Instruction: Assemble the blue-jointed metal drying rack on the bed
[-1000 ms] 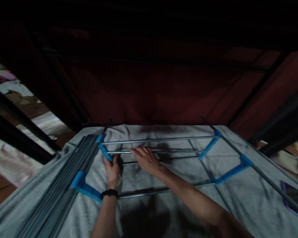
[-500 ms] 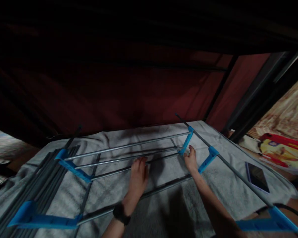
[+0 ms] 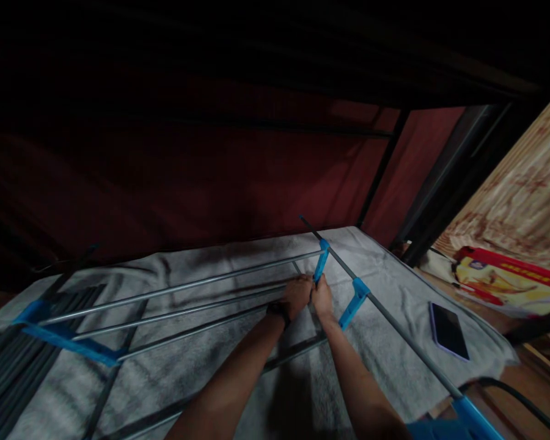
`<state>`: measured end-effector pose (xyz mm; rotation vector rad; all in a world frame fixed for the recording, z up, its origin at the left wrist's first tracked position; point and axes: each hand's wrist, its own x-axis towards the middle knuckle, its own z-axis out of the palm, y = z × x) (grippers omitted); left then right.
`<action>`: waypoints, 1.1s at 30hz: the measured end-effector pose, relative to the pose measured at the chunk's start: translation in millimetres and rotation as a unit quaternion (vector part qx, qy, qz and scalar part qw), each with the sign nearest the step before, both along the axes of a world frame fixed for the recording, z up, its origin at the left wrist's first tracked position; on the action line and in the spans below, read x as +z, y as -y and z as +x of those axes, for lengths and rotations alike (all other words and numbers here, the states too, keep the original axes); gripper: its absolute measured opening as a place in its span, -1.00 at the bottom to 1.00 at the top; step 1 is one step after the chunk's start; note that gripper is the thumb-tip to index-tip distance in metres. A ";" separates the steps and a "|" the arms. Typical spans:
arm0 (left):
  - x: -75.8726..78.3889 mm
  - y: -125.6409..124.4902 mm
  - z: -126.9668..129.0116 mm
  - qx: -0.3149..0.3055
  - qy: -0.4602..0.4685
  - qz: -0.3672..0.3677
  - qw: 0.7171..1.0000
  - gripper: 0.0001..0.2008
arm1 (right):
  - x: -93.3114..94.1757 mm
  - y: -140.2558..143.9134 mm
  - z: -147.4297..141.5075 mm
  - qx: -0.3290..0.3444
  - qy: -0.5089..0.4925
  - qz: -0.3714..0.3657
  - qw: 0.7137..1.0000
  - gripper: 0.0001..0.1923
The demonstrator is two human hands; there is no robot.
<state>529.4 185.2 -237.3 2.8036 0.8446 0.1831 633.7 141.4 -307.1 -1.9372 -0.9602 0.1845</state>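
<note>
A partly assembled rack of grey metal tubes and blue plastic brackets lies on a light grey blanket (image 3: pixel 275 260). My left hand (image 3: pixel 297 293), with a dark watch on its wrist, is closed around the right end of a metal tube (image 3: pixel 238 301). Touching it, my right hand (image 3: pixel 322 297) is closed at the lower end of the far right blue bracket (image 3: pixel 321 260). The fingers partly hide the joint between them. Closer to me on the same upright tube is a second blue bracket (image 3: pixel 354 302). The left ends of the tubes sit in another blue bracket (image 3: pixel 68 339).
A bundle of loose grey tubes (image 3: pixel 32 366) lies at the left. To the right are a phone (image 3: pixel 449 330) on the blanket and a red-and-yellow package (image 3: pixel 508 278). A dark frame post (image 3: pixel 385 168) stands before the red backing (image 3: pixel 256 183). A black cable (image 3: pixel 508 386) curves at lower right.
Both hands have come together at the far right bracket. My left hand moved right along the tubes and closed; my right hand closed on the bracket. The view has shifted right.
</note>
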 end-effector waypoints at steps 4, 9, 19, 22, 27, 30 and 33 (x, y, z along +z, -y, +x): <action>1.6 -10.3 6.8 -0.019 -0.010 -0.019 1.000 -0.75 | -1.4 -0.5 -0.8 0.011 0.022 -0.023 0.999 -0.69; -0.3 -18.0 6.5 -0.021 -0.022 -0.036 0.999 -0.74 | -3.6 -0.9 1.0 0.014 0.027 -0.059 0.998 -0.62; -4.7 -21.3 6.7 -0.030 -0.019 -0.047 0.998 -0.74 | 1.3 -2.5 0.6 0.002 -0.002 -0.077 0.997 -0.62; 0.1 -17.8 4.9 -0.026 -0.022 -0.045 0.998 -0.73 | 4.1 -2.1 -1.6 0.001 -0.047 -0.044 0.998 -0.62; 5.9 -13.1 -0.7 -0.016 -0.027 -0.040 0.999 -0.73 | 8.6 0.5 -5.3 0.011 -0.159 0.084 0.984 -0.71; 6.7 -11.3 -3.6 -0.006 -0.033 -0.040 0.999 -0.69 | 10.2 -0.2 -7.3 0.013 -0.186 0.133 0.973 -0.75; 6.6 -9.5 -3.6 0.007 -0.037 -0.041 0.998 -0.65 | 12.5 -8.5 -7.8 0.002 -0.229 0.181 0.957 -0.75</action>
